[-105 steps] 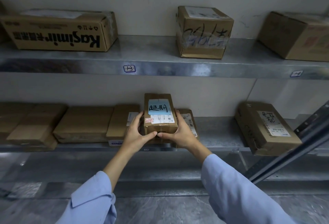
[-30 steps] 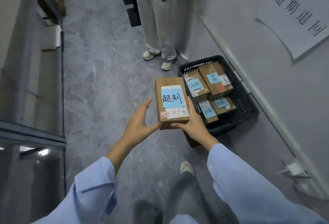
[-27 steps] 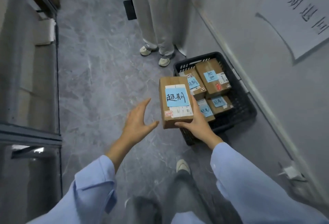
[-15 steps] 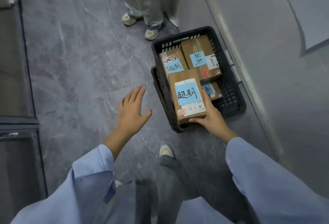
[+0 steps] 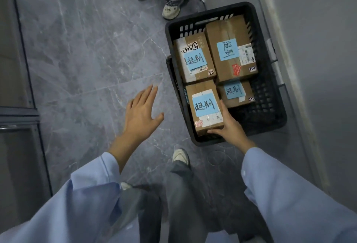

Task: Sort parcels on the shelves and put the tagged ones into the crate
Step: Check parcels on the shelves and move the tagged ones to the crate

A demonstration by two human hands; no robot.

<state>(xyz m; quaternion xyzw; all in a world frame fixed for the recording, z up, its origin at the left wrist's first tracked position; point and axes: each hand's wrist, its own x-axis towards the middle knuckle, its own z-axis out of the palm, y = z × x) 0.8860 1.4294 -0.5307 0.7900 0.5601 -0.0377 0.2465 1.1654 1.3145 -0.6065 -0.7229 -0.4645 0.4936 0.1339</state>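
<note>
— Advice for setting this one down?
— Over the floor (image 5: 87, 59) the left hand (image 5: 142, 113) hangs spread, holding nothing; it isn't needed. In the near-left corner of the crate (image 5: 202, 143) sits the tagged parcel (image 5: 205, 107), low, with the right hand (image 5: 229, 128) gripping its near end.
— And the release?
— Lay it flat beside the other parcels (image 5: 229, 49), then slide the fingers out so nothing pinches.

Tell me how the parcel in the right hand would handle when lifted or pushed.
Probably stiff: the parcel is a taped cardboard box with crisp edges. Likely light for its size, since the right hand alone grips one end. Flat-sided, so it should slide rather than roll.
</note>
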